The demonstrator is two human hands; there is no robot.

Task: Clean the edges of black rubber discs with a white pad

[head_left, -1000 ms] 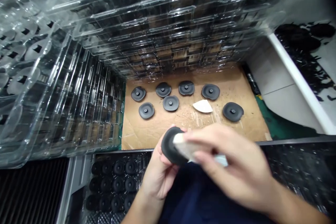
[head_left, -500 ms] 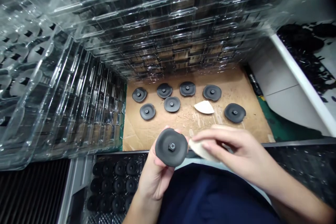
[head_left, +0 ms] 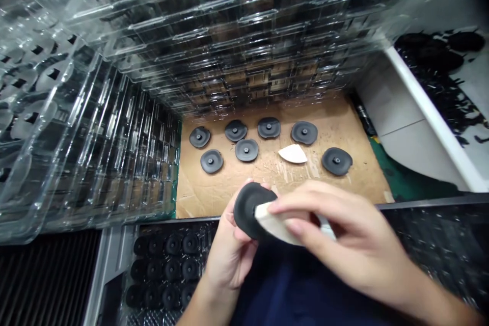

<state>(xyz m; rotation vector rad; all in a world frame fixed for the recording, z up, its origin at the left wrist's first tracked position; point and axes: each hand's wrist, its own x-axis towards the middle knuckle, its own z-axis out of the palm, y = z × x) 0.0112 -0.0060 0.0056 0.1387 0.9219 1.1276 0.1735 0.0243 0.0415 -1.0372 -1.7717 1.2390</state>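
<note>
My left hand [head_left: 229,252] grips a round black rubber disc [head_left: 248,209] from below, held upright just above the near edge of the cardboard sheet [head_left: 355,181]. A flat white wedge-shaped piece [head_left: 277,224] is pinched in my right hand [head_left: 344,244], and its edge is pressed against the disc's face. Both hands are closed. Several more black discs [head_left: 246,149] lie flat on the cardboard, and a second white wedge [head_left: 293,154] rests among them.
Tall stacks of clear plastic trays [head_left: 84,112] wall in the left and back. A tray of black discs [head_left: 164,270] sits below left. A white bin [head_left: 431,112] with black scraps stands at right. A dark tray [head_left: 439,244] lies at lower right.
The white wedge was drawn off to the right of the disc, showing its centre stud, and is now back across the disc's face. The left hand stayed in place.
</note>
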